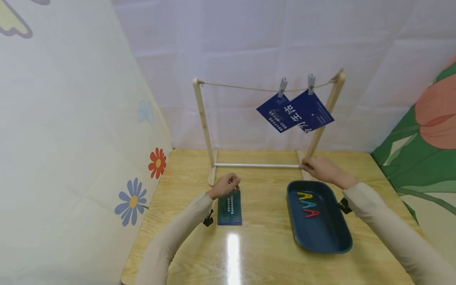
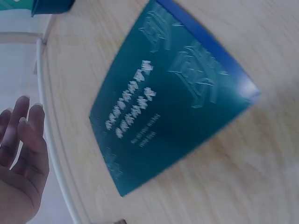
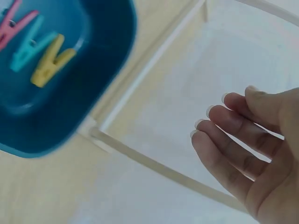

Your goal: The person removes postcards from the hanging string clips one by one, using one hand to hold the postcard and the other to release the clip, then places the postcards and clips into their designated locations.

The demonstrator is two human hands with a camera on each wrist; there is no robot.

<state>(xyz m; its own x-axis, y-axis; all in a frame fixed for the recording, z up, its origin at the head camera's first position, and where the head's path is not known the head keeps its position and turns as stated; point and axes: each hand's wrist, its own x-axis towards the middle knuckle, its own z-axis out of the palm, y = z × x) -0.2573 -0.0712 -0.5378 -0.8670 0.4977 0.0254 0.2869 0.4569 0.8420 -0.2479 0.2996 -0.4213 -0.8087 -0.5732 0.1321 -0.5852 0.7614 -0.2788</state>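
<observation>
Pale cloth (image 1: 242, 39) is hanging behind a wood-grain table (image 1: 263, 237). The left hand (image 1: 222, 186), empty and loosely bent, is hovering by a green-topped card stack (image 1: 229, 213). Two navy cards (image 1: 311, 113) are dangling cornerwise because grey pegs (image 1: 311, 84) are gripping them onto a cord (image 1: 235, 86). A blue tray (image 1: 320, 239) is penning three coloured clothespins (image 3: 24, 52) within its walls. The right hand (image 1: 322, 169) is hanging relaxed, empty; whether it is touching the post (image 1: 318, 138) is unclear.

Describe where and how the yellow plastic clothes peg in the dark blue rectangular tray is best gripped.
Probably pinch the yellow plastic clothes peg across its two spread legs, coming from above: it lies on its side, leaving both legs exposed, while the raised walls of the dark blue rectangular tray would hinder a low approach.
</observation>
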